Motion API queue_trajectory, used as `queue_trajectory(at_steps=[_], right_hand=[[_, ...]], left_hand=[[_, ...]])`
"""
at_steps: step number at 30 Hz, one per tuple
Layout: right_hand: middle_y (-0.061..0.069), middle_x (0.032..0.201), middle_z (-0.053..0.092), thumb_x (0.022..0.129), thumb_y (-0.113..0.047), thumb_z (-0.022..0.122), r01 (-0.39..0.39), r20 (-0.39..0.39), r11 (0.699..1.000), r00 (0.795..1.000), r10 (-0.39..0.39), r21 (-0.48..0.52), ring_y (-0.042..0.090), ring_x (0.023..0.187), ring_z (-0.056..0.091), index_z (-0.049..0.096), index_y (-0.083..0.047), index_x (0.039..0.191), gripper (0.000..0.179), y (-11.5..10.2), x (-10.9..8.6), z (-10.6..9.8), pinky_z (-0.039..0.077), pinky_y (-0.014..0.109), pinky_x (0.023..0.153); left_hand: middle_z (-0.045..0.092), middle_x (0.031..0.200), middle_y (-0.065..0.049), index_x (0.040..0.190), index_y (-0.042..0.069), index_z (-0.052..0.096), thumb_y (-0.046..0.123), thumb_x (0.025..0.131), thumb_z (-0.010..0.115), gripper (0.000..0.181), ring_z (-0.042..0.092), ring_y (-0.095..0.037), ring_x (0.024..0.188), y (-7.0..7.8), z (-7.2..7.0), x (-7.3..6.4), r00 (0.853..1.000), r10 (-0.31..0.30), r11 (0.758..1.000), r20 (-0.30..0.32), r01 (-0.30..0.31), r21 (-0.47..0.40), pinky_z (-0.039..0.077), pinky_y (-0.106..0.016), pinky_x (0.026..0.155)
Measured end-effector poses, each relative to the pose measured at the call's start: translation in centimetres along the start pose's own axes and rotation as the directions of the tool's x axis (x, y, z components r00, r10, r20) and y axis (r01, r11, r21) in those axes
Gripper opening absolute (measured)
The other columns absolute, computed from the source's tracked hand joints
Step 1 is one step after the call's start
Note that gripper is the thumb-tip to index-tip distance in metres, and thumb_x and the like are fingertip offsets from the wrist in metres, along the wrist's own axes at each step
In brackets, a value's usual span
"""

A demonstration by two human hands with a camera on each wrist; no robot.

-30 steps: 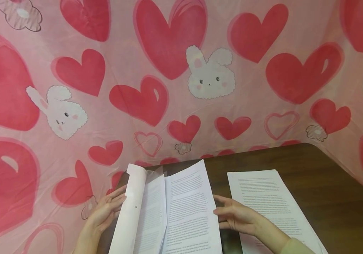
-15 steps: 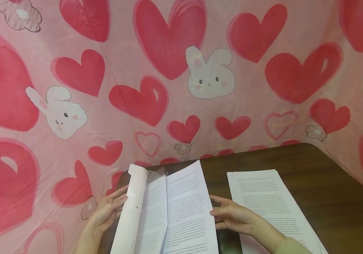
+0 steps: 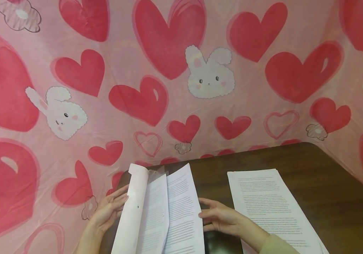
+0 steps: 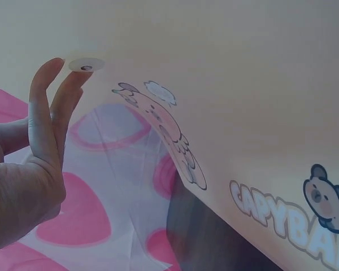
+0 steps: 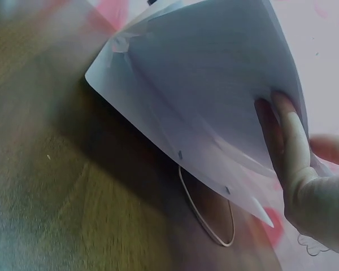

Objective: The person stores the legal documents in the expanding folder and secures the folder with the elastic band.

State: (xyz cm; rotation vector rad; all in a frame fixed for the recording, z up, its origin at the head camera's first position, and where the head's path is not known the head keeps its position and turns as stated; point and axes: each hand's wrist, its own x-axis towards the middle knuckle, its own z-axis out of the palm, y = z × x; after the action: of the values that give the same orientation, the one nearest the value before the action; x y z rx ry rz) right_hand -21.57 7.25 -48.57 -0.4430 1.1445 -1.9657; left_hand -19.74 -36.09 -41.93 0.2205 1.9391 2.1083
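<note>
At one brown table [image 3: 337,187], two hands work: the left hand [image 3: 106,210] grips one open folder [image 3: 132,208], the right hand [image 3: 221,217] pinches its papers [image 3: 181,208]; one stack [image 3: 264,197] lies to the right.

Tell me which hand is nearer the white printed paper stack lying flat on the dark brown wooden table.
Right. The right hand is just left of that stack, holding white printed sheets; the left hand is farther left, at the white folder.
</note>
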Motion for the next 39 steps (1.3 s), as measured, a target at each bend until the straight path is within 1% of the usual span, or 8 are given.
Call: queue_trajectory(at_steps=[3,7,10,18,27,31,34,39], right_hand=[[0.007,0.130,0.076,0.107,-0.003,0.059,-0.002,-0.006,1.000,1.000,0.002,-0.005,0.020,0.116,0.077,-0.002,0.006,0.172,0.090,0.2,0.4,0.4,0.067,0.037,0.096],[0.007,0.128,0.077,0.106,-0.003,0.059,-0.003,-0.001,1.000,1.000,0.003,-0.006,0.020,0.115,0.077,0.003,0.005,0.173,0.087,0.5,1.1,0.8,0.066,0.037,0.096],[0.007,0.129,0.076,0.107,-0.003,0.058,-0.007,0.003,1.000,1.000,0.007,-0.003,0.021,0.115,0.076,0.008,0.004,0.173,0.084,0.8,1.6,1.1,0.065,0.038,0.097],[0.008,0.125,0.077,0.105,0.000,0.059,-0.013,-0.049,1.000,0.999,0.013,0.003,0.021,0.111,0.077,0.007,0.004,0.173,0.085,1.8,2.7,1.8,0.066,0.038,0.093],[0.014,0.128,0.076,0.103,0.001,0.059,-0.025,-0.100,1.000,0.995,0.024,-0.008,0.023,0.111,0.077,0.000,0.007,0.172,0.091,2.2,3.5,2.3,0.067,0.041,0.095],[0.013,0.125,0.076,0.102,0.001,0.059,-0.022,-0.112,1.000,0.994,0.021,-0.010,0.023,0.110,0.077,0.002,0.007,0.172,0.090,2.4,3.7,2.6,0.067,0.041,0.095],[0.010,0.122,0.076,0.102,0.001,0.060,-0.019,-0.106,1.000,0.994,0.017,-0.018,0.021,0.107,0.077,0.007,0.006,0.172,0.088,2.6,4.0,2.8,0.066,0.038,0.092],[0.009,0.122,0.076,0.102,0.001,0.059,-0.023,-0.104,0.999,0.994,0.020,-0.025,0.020,0.106,0.076,0.008,0.006,0.172,0.087,3.1,4.5,3.1,0.065,0.033,0.086]], left_hand=[[0.080,0.130,0.011,0.166,0.006,0.040,0.004,0.116,0.048,0.051,0.079,-0.007,0.115,0.0,0.0,0.0,1.000,0.002,1.000,0.005,-0.002,0.002,0.065,-0.025,0.098],[0.079,0.130,0.011,0.159,0.016,0.050,0.004,0.116,0.048,0.045,0.079,-0.007,0.115,0.1,0.1,0.0,1.000,0.010,1.000,0.020,-0.010,0.000,0.065,-0.025,0.098],[0.079,0.130,0.012,0.156,0.020,0.054,0.004,0.116,0.048,0.043,0.079,-0.007,0.115,0.1,0.1,0.0,1.000,0.012,1.000,0.020,-0.012,0.002,0.065,-0.025,0.097],[0.080,0.129,0.012,0.162,0.012,0.047,0.004,0.116,0.049,0.047,0.080,-0.008,0.113,0.1,0.3,-0.1,1.000,0.004,1.000,0.001,-0.004,0.009,0.065,-0.025,0.096],[0.080,0.128,0.011,0.146,0.030,0.061,0.004,0.116,0.048,0.042,0.080,-0.008,0.112,0.2,0.4,-0.1,1.000,0.003,1.000,0.015,-0.003,-0.007,0.066,-0.025,0.095],[0.080,0.129,0.011,0.148,0.028,0.059,0.004,0.116,0.048,0.041,0.080,-0.008,0.112,0.2,0.4,0.0,1.000,-0.004,1.000,0.012,0.004,-0.003,0.065,-0.025,0.096],[0.080,0.129,0.011,0.151,0.026,0.057,0.005,0.116,0.048,0.042,0.080,-0.008,0.113,0.2,0.4,0.0,1.000,-0.008,1.000,0.017,0.008,-0.005,0.065,-0.025,0.097],[0.080,0.130,0.010,0.144,0.031,0.062,0.003,0.116,0.047,0.042,0.080,-0.008,0.113,0.1,0.5,0.1,0.999,0.006,1.000,0.040,-0.005,-0.028,0.065,-0.026,0.096]])
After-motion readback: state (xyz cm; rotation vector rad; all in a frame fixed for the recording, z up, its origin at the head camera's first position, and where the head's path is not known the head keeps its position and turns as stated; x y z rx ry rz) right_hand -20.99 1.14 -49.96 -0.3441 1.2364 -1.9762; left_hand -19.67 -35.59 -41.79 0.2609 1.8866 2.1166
